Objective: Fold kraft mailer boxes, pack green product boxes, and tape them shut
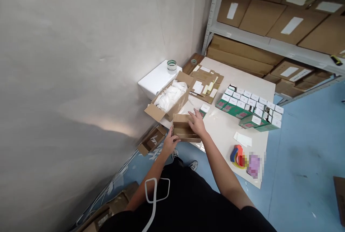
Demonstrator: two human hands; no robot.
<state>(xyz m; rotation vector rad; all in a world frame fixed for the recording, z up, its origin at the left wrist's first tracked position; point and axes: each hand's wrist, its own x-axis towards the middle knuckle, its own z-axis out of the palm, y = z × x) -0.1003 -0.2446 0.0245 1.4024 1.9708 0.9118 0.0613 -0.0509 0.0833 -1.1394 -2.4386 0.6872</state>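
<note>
The table [226, 128] is being taken up partly by an open carton [172, 99] of white padding. At its near edge, a small box [181, 128] is being gripped by the left hand [169, 142], fingers curled on its side, and covered by the right hand [198, 124], fingers spread.

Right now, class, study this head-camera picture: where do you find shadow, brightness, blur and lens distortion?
Head view: a broad shadow darkens the lower wall, with a brighter patch near the small cardboard box; head view: a pixelated patch hides something beside the tape dispenser; head view: the wide lens tilts the shelving; head view: the left hand and right hand look sharp.
</note>
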